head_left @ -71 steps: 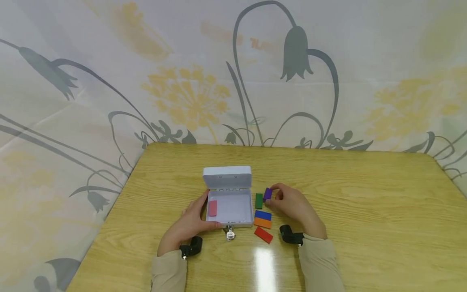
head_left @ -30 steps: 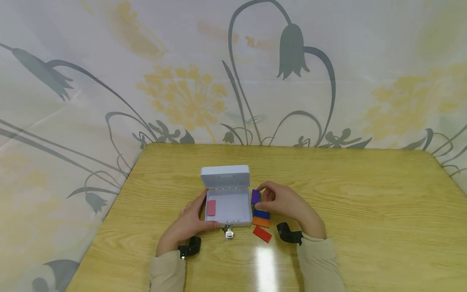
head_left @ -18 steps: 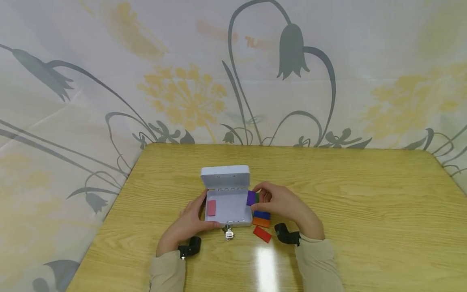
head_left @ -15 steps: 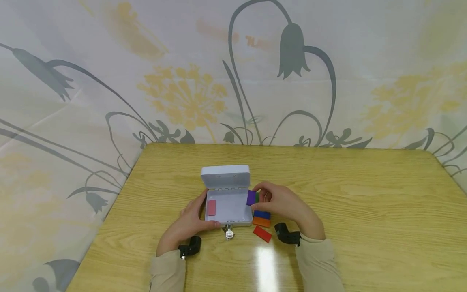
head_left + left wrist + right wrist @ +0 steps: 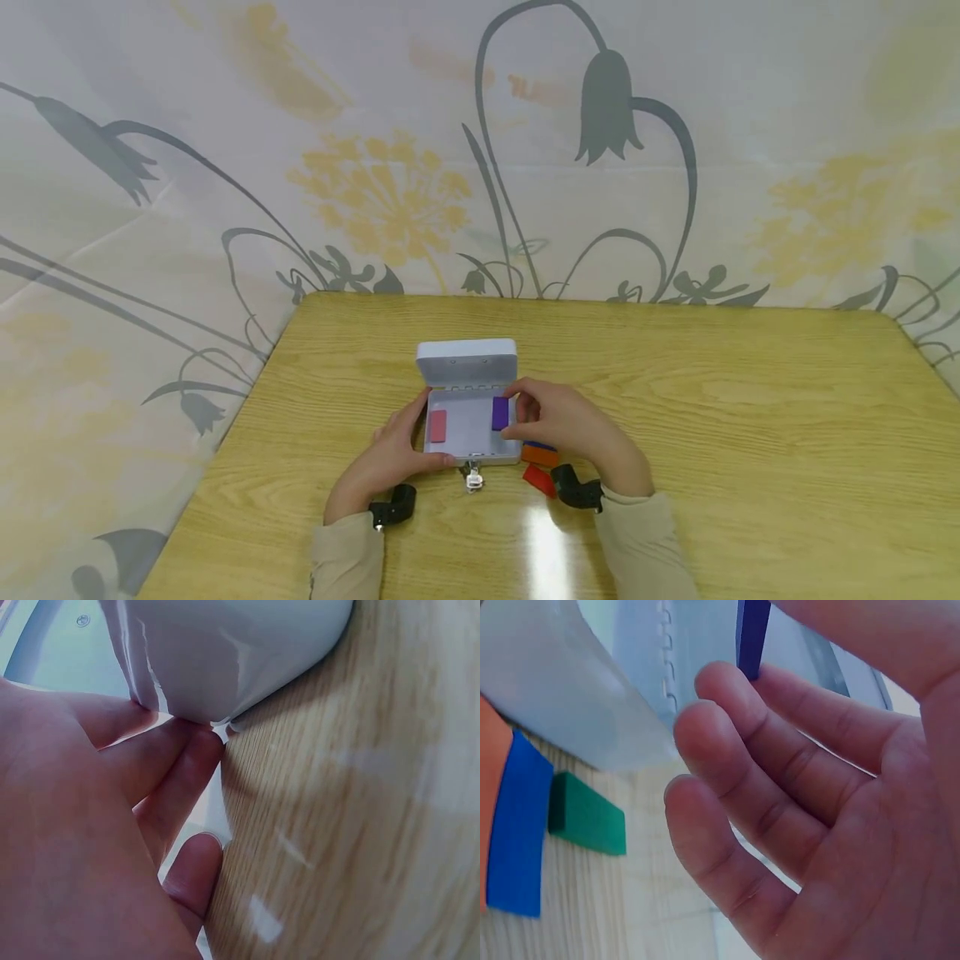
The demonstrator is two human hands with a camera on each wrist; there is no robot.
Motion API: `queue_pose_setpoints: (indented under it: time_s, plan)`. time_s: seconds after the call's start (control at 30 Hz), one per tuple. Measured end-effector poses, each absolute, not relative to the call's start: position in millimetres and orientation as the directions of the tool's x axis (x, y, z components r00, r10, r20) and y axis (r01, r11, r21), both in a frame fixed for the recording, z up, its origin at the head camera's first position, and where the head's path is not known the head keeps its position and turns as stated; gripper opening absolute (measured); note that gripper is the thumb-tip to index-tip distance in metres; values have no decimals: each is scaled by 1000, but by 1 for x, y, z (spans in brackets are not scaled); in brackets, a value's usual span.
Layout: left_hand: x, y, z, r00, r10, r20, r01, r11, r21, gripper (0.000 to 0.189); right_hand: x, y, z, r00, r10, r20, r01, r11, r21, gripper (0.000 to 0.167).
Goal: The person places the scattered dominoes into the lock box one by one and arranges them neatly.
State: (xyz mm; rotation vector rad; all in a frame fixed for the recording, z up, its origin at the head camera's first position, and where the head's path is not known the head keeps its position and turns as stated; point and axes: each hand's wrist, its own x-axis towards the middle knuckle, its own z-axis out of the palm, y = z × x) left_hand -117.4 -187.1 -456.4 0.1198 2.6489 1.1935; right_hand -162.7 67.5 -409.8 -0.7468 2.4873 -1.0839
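A small white metal box stands on the table with its lid raised at the back. My left hand holds it at the left, thumb on the front rim and fingers along the side wall. Inside, a pink block lies at the left. My right hand pinches a purple block between thumb and index finger, over the right part of the box. Its other fingers stay loosely curled, as the right wrist view shows. From the box's front hangs a lock with keys.
Right of the box lie an orange block, a blue block and a green block, the green one hidden by the hand in the head view. Nearer the front is a red block. A patterned cloth hangs behind the table.
My right hand has carried the purple block leftward from beside the green block, past the box's right wall to above its inside. My left hand has kept its hold on the box.
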Motion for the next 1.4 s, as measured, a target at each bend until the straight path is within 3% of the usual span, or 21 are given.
queue_pose_setpoints:
  time_s: [0.67, 1.07, 1.4]
  plan:
    - [-117, -187, -458, -967, 178, -183, -20, 661, 750, 107, -159, 42, -420, -787, -617, -18, -435, 576, -692, 42]
    - [-117, -187, -456, -965, 181, -191, -28, 650, 759, 107, -156, 24, -424, -832, -553, 41, -440, 613, -657, 45]
    - [-119, -187, -459, -967, 190, -168, -8, 640, 768, 104, -156, 11, -437, -820, -548, 165, -512, 574, -639, 43]
